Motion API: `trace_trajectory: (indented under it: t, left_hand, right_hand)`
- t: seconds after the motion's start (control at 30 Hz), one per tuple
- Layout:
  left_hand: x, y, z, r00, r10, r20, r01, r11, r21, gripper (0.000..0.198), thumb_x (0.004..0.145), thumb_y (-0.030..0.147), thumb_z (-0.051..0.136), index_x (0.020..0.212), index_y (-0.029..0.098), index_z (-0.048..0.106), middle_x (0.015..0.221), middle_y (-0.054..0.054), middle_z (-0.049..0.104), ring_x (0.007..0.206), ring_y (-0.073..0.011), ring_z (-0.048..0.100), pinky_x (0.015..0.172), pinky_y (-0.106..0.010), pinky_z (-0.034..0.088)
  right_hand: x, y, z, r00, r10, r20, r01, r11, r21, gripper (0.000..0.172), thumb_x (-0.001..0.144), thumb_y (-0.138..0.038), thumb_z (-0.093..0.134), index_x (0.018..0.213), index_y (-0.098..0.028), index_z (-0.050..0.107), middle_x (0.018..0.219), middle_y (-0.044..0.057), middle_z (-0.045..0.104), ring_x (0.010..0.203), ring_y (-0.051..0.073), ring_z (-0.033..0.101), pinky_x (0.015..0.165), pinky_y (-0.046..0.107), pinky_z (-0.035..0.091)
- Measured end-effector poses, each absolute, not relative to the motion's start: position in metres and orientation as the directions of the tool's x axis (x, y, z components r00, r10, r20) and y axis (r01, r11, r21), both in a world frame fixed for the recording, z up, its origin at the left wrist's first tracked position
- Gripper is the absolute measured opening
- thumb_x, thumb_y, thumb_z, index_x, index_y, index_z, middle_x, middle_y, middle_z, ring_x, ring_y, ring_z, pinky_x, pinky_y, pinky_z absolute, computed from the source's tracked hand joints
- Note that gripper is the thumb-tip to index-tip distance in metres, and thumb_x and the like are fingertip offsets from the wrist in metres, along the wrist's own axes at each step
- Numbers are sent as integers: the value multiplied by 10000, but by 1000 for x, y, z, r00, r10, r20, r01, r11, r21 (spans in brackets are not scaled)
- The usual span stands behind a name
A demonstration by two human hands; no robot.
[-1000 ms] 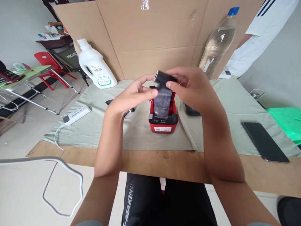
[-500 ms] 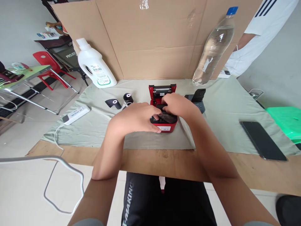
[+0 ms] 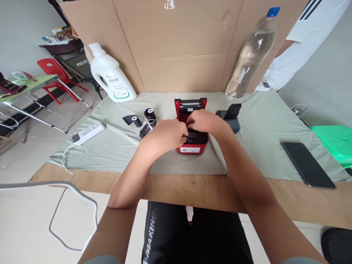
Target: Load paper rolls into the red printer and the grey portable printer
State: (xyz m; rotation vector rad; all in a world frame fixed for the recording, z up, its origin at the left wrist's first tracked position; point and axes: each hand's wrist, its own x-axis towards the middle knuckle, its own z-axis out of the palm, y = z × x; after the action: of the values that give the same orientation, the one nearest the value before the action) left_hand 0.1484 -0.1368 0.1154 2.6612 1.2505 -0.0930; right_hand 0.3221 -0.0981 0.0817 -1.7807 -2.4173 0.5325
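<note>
A small red and black printer [image 3: 191, 150] stands on the cloth with its lid [image 3: 190, 104] raised at the back. My left hand [image 3: 171, 134] is closed at the printer's left side, fingers curled at the opening. Over the right part of the opening, my right hand [image 3: 205, 121] bends down with its fingers pressed together. What the fingertips grip is hidden behind the hands. Left of my left hand lie a dark ribbon roll [image 3: 150, 113], a second roll with a loose dark end [image 3: 132, 120], and a dark glossy roll with a pale core [image 3: 147, 128].
A white jug [image 3: 112, 75] and a water bottle [image 3: 251, 55] lean against the cardboard [image 3: 178, 47]. A dark grey device [image 3: 232, 117] sits right of the printer, and a phone [image 3: 307, 164] lies farther right. A white power strip [image 3: 89, 134] is at left.
The dark film that bulged over the printer's front is no longer visible there. My left hand has curled tighter and drawn off the front edge; the right stays over the opening.
</note>
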Motion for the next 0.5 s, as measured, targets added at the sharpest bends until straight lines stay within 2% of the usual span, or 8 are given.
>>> trace_trajectory:
  t: [0.1,0.2,0.3,0.5]
  left_hand:
    - [150,-139,117,646,752,-134,763,-631,137,307,810,140,511,690,268,762,548,-5,497,597,-203,562,600,-319,262]
    - [152,-141,118,653,745,-140,758,-642,119,311,813,134,505,696,261,763,547,-5,501,566,-185,535,578,-315,245]
    - [154,-143,116,648,751,-126,761,-641,98,321,845,139,509,686,245,766,572,-34,554,576,-183,547,579,-331,261]
    - [160,-146,115,676,734,-56,737,-673,65,352,925,179,456,737,220,751,620,-49,584,603,-204,565,585,-345,277]
  right_hand:
    - [337,-102,97,-275,951,143,839,310,-448,277,955,-286,522,1000,-227,789,950,64,766,876,241,686,790,368,494]
    - [347,-96,97,-102,914,393,837,292,-463,325,979,-318,511,1196,-254,743,1134,93,762,1084,299,647,930,435,499]
    - [353,-82,85,-62,911,408,846,265,-463,350,972,-290,515,1246,-221,720,1226,116,741,1172,318,615,1004,460,479]
    - [357,-75,78,-113,935,336,822,278,-498,298,985,-250,497,1112,-205,764,1147,102,768,1045,275,668,960,407,490]
